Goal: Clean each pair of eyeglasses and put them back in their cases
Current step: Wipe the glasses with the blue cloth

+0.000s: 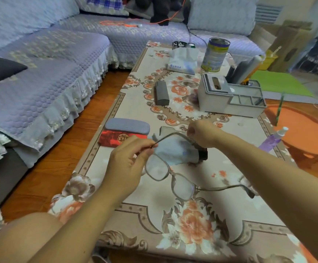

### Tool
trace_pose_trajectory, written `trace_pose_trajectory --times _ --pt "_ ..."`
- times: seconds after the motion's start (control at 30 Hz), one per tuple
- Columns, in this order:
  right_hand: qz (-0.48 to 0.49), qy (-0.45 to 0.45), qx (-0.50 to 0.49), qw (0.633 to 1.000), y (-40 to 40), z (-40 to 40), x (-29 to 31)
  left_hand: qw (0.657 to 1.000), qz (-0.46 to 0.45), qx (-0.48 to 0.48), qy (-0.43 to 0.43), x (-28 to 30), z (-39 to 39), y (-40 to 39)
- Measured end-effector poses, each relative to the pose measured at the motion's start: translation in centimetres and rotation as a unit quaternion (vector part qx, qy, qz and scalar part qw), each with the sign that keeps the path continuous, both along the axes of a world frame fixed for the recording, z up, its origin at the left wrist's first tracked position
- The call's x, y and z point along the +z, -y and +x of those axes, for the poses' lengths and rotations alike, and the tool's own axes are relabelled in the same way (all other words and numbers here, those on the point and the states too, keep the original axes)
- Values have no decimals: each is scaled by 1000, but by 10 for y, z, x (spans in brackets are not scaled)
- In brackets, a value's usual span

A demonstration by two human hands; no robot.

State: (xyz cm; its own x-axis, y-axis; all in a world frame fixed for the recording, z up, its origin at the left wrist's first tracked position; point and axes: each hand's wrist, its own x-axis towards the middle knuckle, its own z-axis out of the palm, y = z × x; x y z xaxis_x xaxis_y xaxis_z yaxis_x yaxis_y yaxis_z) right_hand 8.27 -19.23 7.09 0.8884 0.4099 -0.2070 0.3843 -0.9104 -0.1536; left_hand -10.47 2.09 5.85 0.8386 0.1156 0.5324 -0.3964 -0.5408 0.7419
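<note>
Eyeglasses (170, 179) hang above the desk (173, 234) between your hands: your left hand (125, 164) pinches one temple near the hinge, your right hand (201, 133) grips that temple's tip, over the cloth (175, 150).

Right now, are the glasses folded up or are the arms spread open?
Spread open. Both arms of the glasses stick out from the frame: the left hand pinches one, and the other stretches toward the right forearm.
</note>
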Motion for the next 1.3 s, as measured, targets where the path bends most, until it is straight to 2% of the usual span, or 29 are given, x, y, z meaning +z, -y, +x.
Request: trace_pose_trajectory --times 0.2,0.33,0.53,0.6,0.67,0.77,0.93,0.97,1.07,1.2,1.3 --pt "55 0 -61 997 17 4 -17 999 33 11 -4 -5 -13 2" --pt "83 -34 -73 993 12 5 -23 998 15 41 -35 -11 -23 -13" --pt "71 16 -57 996 6 -6 -19 997 0 62 -38 -12 -30 -30" --pt "134 12 -59 989 5 -16 -2 998 9 54 -31 -12 -30 -30" --pt "246 -26 -68 966 6 -33 23 999 18 41 -25 -12 -29 -26" --pt "399 -93 -48 911 12 -62 58 999 17 24 -24 -10 -28 -16" --pt "565 -109 -57 816 36 -100 99 999 -30 -27 -19 -5 -23 8" --pt "566 -88 -69 817 42 -106 101 999 -35 -36 -17 -4 -23 12" --pt "494 -9 -104 863 67 -123 96 998 -45 -49 -2 -4 -23 28" --pt "376 23 -119 919 92 -138 83 997 -3 -52 54 -10 -24 54" --pt "340 36 -132 930 94 -141 86 996 29 -47 73 -20 -28 66"
